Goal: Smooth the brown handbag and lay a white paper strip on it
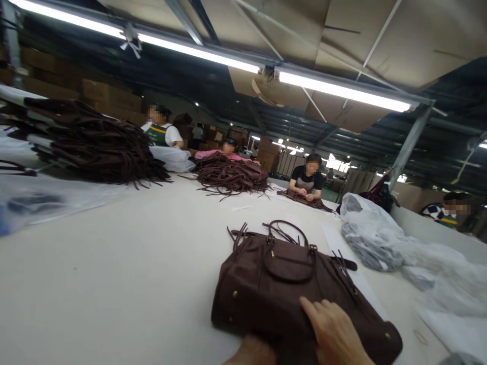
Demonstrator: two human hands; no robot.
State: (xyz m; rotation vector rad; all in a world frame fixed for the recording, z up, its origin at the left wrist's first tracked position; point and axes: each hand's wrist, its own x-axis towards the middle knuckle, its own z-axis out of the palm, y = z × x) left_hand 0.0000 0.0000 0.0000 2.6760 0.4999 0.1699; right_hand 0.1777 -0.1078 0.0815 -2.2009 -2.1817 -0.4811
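White worktable (114, 284) is lit by strip lights; a dark brown leather handbag (274, 289) lies flat under the right hand (335, 334), fingers pressed down; the left hand (253, 353), barely seen, perhaps grips its near edge. Steady, even pressure is advised.

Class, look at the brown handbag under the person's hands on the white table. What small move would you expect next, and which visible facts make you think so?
Probably the right hand slides up the brown handbag toward its handles. The hand lies flat on the bag's near side, gripping nothing; the left hand only touches the near edge. The bag lies on its side on the white table, handles and straps splayed at the far end.
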